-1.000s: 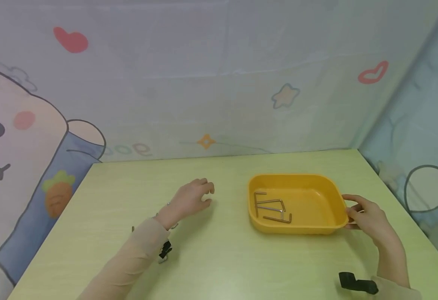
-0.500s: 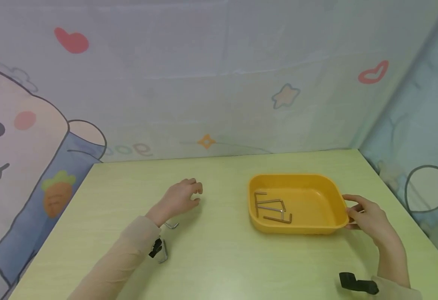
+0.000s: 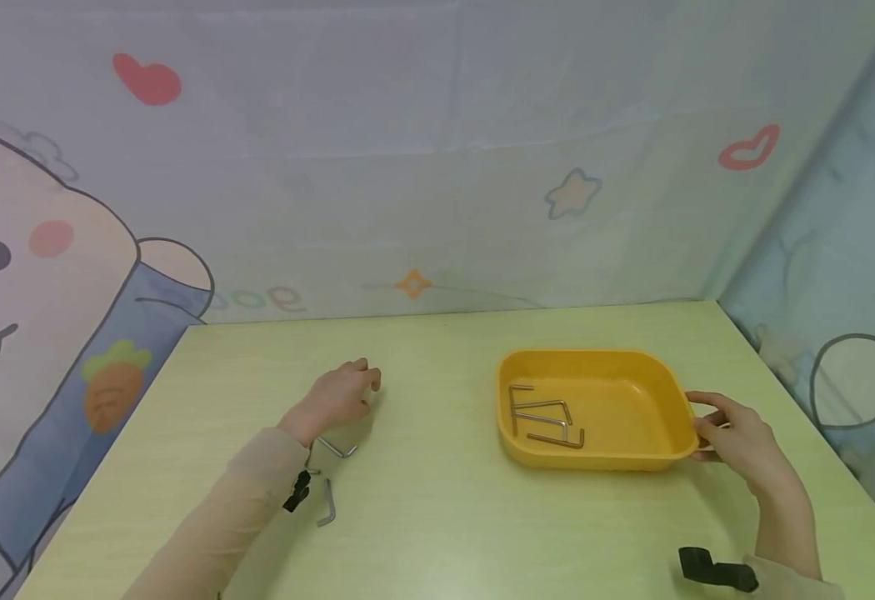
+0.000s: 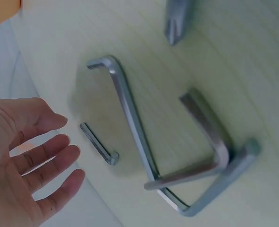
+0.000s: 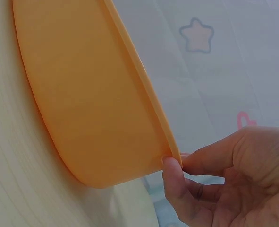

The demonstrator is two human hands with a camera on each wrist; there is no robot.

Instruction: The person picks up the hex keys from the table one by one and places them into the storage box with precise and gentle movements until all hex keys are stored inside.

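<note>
An orange tray (image 3: 667,379) sits right of the table's middle, with three metal hex keys (image 3: 547,417) in its left half. My right hand (image 3: 724,427) pinches the tray's right rim; the right wrist view shows the thumb (image 5: 173,176) on the tray's (image 5: 82,94) lip. My left hand (image 3: 338,397) hovers over the table to the left, fingers relaxed, holding nothing. Several loose hex keys (image 3: 337,450) lie just behind its wrist. In the left wrist view my left hand (image 4: 33,158) is spread close to a small hex key (image 4: 99,144), beside a long hex key (image 4: 130,118).
The pale green table (image 3: 437,517) ends at a cartoon-print cloth wall (image 3: 437,167) behind and to the right. Another hex key (image 3: 328,505) lies near my left sleeve. Black camera straps (image 3: 715,571) sit on both wrists.
My left hand has drawn leftward away from the tray, and the loose hex keys under its wrist have come into sight. The right hand and tray have not moved.
</note>
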